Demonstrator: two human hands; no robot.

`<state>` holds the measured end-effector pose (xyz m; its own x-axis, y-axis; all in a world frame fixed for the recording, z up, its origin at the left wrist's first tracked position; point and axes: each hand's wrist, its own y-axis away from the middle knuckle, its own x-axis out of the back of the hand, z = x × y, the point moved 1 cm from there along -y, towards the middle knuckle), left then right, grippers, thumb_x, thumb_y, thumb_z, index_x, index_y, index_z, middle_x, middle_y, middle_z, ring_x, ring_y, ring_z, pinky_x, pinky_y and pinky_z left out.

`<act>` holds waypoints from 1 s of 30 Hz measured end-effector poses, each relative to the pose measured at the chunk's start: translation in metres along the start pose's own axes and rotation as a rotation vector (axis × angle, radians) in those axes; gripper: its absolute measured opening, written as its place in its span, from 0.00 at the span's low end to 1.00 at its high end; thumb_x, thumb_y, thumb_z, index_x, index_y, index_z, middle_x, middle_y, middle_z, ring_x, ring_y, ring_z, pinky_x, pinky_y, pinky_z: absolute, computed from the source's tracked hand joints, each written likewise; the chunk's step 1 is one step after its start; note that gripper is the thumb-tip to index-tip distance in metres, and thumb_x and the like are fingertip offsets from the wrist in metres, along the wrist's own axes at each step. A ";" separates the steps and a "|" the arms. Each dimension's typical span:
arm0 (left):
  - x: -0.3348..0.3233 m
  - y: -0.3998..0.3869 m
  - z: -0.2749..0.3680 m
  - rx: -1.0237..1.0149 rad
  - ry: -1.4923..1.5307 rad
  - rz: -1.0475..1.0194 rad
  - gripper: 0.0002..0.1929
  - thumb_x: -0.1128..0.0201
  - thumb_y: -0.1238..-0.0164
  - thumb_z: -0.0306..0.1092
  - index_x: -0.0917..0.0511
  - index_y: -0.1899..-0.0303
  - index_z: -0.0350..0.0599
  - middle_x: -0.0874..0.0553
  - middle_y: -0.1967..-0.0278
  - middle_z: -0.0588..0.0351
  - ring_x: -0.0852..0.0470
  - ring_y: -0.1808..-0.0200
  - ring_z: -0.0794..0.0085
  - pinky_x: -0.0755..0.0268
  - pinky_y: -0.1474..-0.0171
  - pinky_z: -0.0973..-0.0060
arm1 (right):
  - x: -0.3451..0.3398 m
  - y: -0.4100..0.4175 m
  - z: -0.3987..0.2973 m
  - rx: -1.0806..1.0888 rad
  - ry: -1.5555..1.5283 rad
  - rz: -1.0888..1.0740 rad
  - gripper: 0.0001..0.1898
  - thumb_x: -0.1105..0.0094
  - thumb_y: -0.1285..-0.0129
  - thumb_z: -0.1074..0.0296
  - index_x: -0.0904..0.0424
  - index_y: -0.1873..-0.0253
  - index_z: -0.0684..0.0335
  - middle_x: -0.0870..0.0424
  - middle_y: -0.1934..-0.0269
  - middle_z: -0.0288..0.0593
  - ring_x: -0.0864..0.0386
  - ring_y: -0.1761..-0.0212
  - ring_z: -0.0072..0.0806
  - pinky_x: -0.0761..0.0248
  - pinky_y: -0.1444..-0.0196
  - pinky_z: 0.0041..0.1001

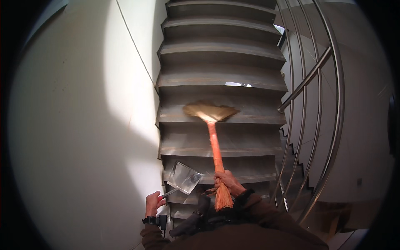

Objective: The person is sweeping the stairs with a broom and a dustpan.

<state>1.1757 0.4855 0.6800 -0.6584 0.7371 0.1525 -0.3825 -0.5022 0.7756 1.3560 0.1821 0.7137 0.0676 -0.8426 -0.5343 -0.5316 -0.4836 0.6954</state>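
My right hand (pixel 229 182) grips the orange bound handle of a straw broom (pixel 214 137) just above its frayed lower end. The broom's fanned bristles (pixel 209 112), slightly blurred, are over a stair tread farther up the flight. On the left, close to the wall, my left hand (pixel 152 201) is closed around the red grip of a metal dustpan (pixel 185 177). The pan is tilted over a lower step, its handle slanting down to my hand. Whether the pan touches the step I cannot tell. Some dark matter or a reflection shows at the pan's right side.
Grey steps (pixel 222 75) with grooved edges rise ahead of me. A pale wall (pixel 78 131) borders them on the left. A metal railing (pixel 339 103) with several curved bars runs along the right. Beyond it another stair flight (pixel 293 165) is partly visible.
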 end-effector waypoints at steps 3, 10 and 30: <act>0.000 -0.003 -0.003 0.013 -0.009 -0.001 0.18 0.41 0.38 0.35 0.29 0.54 0.27 0.23 0.66 0.45 0.19 0.77 0.64 0.18 0.76 0.75 | -0.006 0.036 -0.024 -0.018 -0.083 -0.109 0.04 0.50 0.36 0.75 0.35 0.60 0.66 0.31 0.72 0.35 0.33 0.79 0.13 0.37 0.82 0.14; 0.009 -0.006 -0.006 0.035 -0.005 0.002 0.17 0.40 0.38 0.36 0.28 0.56 0.28 0.24 0.68 0.48 0.19 0.79 0.66 0.20 0.78 0.76 | 0.033 0.102 -0.051 0.133 0.068 0.132 0.11 0.48 0.38 0.74 0.37 0.52 0.65 0.32 0.72 0.34 0.33 0.79 0.13 0.37 0.82 0.14; 0.011 -0.005 -0.005 -0.004 0.003 -0.011 0.22 0.38 0.39 0.41 0.27 0.55 0.27 0.24 0.65 0.46 0.17 0.74 0.63 0.20 0.73 0.74 | -0.014 0.036 0.002 -0.112 -0.124 -0.114 0.06 0.52 0.33 0.73 0.36 0.55 0.66 0.33 0.72 0.33 0.34 0.80 0.12 0.36 0.81 0.13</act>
<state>1.1671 0.4934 0.6743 -0.6561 0.7412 0.1423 -0.3925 -0.4961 0.7745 1.3344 0.1770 0.7450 0.0139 -0.7487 -0.6628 -0.4292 -0.6032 0.6723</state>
